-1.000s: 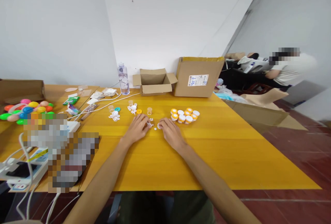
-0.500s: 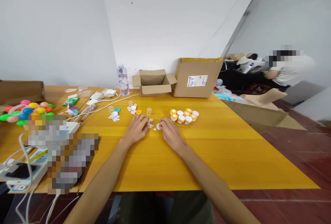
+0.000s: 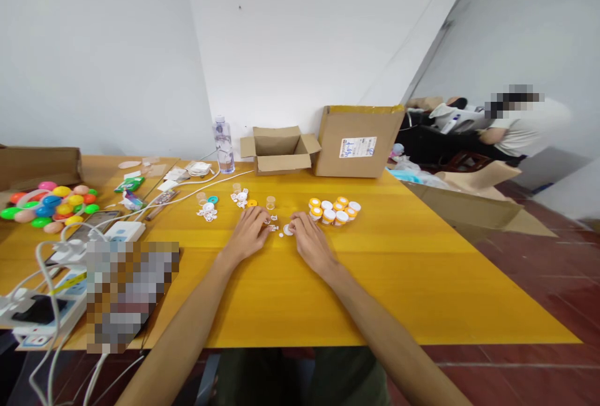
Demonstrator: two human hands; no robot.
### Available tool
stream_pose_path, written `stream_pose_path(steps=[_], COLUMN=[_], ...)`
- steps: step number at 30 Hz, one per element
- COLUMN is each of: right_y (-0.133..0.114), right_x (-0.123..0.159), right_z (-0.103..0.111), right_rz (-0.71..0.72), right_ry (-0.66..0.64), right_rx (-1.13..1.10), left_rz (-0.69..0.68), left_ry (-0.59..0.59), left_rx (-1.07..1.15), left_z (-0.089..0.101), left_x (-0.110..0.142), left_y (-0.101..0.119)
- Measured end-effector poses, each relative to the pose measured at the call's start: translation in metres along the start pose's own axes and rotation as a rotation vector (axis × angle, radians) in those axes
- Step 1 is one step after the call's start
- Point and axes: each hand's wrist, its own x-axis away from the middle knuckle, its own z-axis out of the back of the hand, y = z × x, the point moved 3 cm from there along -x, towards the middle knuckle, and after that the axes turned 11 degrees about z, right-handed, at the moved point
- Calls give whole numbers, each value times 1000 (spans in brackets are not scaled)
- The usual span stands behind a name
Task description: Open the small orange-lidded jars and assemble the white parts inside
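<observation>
My left hand [image 3: 247,231] rests on the yellow table with its fingers curled together, at the edge of some small white pieces with dark marks [image 3: 274,227]. Whether it grips one of them is hidden. Opposite it, my right hand [image 3: 309,240] has thumb and fingers closed at a white round disc [image 3: 287,230], which lies flat. A tiny white disc [image 3: 280,235] sits between the hands. Beyond my left hand are an orange ring-shaped lid [image 3: 252,203] and a clear little cup [image 3: 270,202]. Several small tubs with orange and white lids [image 3: 329,214] stand beyond my right hand.
More white pieces [image 3: 207,211] and a teal ring [image 3: 212,199] lie to the left. Behind stand a bottle [image 3: 224,147], an open carton [image 3: 281,162] and a closed carton [image 3: 356,162]. Colourful balls [image 3: 51,205] and a power strip [image 3: 124,231] with cables occupy the left side. A person [image 3: 520,131] sits at right.
Both hands stay almost in place, with only slight finger movement. The small white pieces beside my left fingertips show a little differently.
</observation>
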Motion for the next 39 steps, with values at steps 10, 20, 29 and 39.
stream_pose_path(steps=[10,20,29,39], right_y=[-10,3,-1,1], right_x=[-1,2,1,1], right_z=[-3,-3,-2,-3], right_rz=[25,-69,-39,-110], right_ry=[-21,46,-20,-42], right_rx=[-34,-42,-45,-99], left_rz=[-124,-155,-169,-141], left_ry=[-107,-124,-105,-110], left_rx=[31,2,-14,11], left_z=[0,-5,-7,-5], left_x=[5,7,6,5], left_y=[19,27,25,25])
